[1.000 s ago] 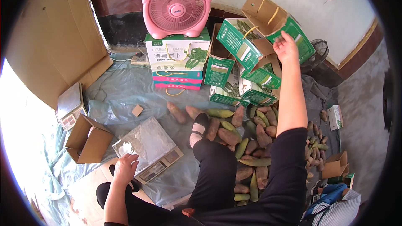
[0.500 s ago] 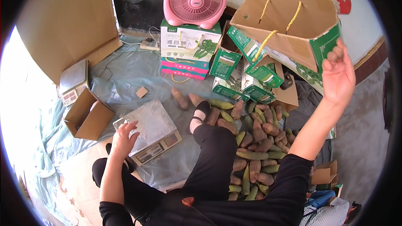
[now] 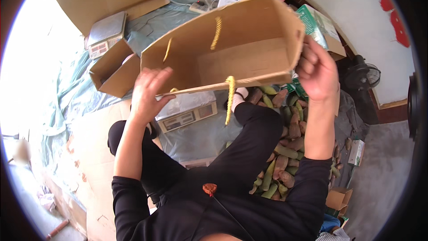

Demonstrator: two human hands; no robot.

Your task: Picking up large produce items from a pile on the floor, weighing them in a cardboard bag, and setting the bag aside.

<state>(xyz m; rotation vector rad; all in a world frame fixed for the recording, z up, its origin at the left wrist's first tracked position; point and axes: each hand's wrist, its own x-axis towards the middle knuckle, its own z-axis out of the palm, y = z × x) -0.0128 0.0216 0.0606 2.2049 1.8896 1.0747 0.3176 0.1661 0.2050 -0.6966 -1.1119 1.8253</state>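
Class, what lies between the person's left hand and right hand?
In the head view, an open cardboard box lies between the left hand and the right hand.

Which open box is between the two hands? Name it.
The large carton with yellow rope handles: left hand at one end, right hand at the other. Smaller brown boxes lie outside them.

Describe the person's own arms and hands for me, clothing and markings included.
The left hand and right hand are bare and ungloved, with no jewellery visible on either. The black left sleeve and black right sleeve end near the elbows, leaving the arms uncovered from there down. Both sleeves look plain, without visible markings.
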